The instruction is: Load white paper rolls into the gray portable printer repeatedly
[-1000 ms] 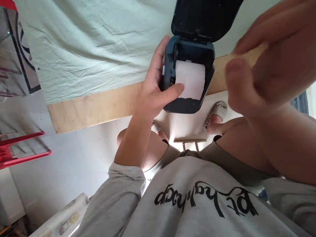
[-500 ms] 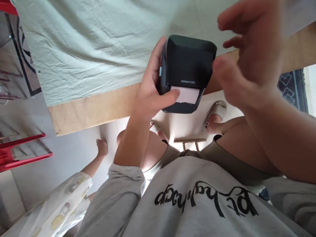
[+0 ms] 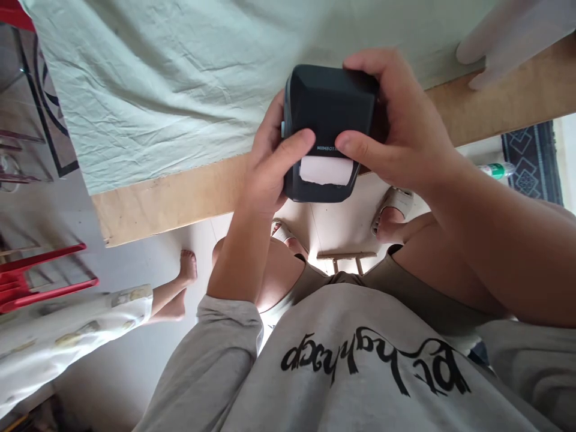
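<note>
A black label printer (image 3: 333,105) marked NIIMBOT is held up over the near edge of the cloth-covered table. White label paper (image 3: 326,170) sticks out of the slot on its front. Around the left side of the printer is my left hand (image 3: 274,159), closed, its thumb resting on the front face. My right hand (image 3: 398,123) grips the opposite side, with the thumb pressed on the face near the lettering and the index finger over the top corner. The fingers behind the printer are hidden.
A pale green cloth (image 3: 180,96) covers the table, whose bare wooden edge (image 3: 171,204) runs below. A whitish translucent item (image 3: 508,42) lies at upper right. Red plastic furniture (image 3: 45,282) stands left. Another person's leg (image 3: 166,294) shows at lower left, a wooden stool (image 3: 346,256) beneath.
My right hand has come in from the right and taken hold of the printer. The printer has shifted slightly left, and my left thumb has moved from the paper up to the cover.
</note>
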{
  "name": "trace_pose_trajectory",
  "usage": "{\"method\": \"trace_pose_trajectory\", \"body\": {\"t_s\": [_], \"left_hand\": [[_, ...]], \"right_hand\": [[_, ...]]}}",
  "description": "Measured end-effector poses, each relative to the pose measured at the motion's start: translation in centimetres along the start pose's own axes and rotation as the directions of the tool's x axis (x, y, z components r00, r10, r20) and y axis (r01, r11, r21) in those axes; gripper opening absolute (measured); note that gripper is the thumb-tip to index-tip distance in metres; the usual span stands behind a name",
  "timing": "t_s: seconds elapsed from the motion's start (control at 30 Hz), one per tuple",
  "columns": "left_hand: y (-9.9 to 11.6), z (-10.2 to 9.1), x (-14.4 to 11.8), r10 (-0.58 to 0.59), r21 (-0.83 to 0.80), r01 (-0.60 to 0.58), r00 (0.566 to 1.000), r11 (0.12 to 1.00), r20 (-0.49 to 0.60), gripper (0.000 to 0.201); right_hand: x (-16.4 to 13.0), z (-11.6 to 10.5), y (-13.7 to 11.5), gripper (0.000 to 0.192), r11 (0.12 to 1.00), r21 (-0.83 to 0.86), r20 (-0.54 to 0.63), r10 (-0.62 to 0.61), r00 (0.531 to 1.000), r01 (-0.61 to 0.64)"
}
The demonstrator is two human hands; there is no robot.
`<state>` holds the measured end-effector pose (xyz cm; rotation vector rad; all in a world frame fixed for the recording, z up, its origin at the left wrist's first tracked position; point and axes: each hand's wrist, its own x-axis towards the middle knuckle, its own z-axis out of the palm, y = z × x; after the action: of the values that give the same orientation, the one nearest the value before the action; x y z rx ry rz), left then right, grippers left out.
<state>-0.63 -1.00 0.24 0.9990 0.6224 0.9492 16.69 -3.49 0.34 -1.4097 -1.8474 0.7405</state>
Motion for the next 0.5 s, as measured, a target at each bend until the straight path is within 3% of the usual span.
{"method": "trace_pose_trajectory", "body": {"t_s": [0.1,0.23,0.5], "left_hand": [[0.5,0.5,0.0,0.046,-0.066,-0.044,0.999,0.997,0.028,0.025],[0.7,0.7,0.1,-0.072,-0.135,0.067,0.997,0.989,-0.033,0.029],[-0.3,0.2,-0.1,-0.101,-0.162,0.089,0.993,0.983,-0.068,0.032]], "right_hand": [[0.1,0.0,0.0,0.061,0.996,0.068,-0.01,-0.057,0.998,0.057],[0.0,0.0,-0.1,0.058,1.0,-0.001,-0.038,-0.018,0.999,0.018],[-0.5,-0.1,0.1,0.064,0.999,-0.006,-0.004,-0.044,0.999,0.044]]}}
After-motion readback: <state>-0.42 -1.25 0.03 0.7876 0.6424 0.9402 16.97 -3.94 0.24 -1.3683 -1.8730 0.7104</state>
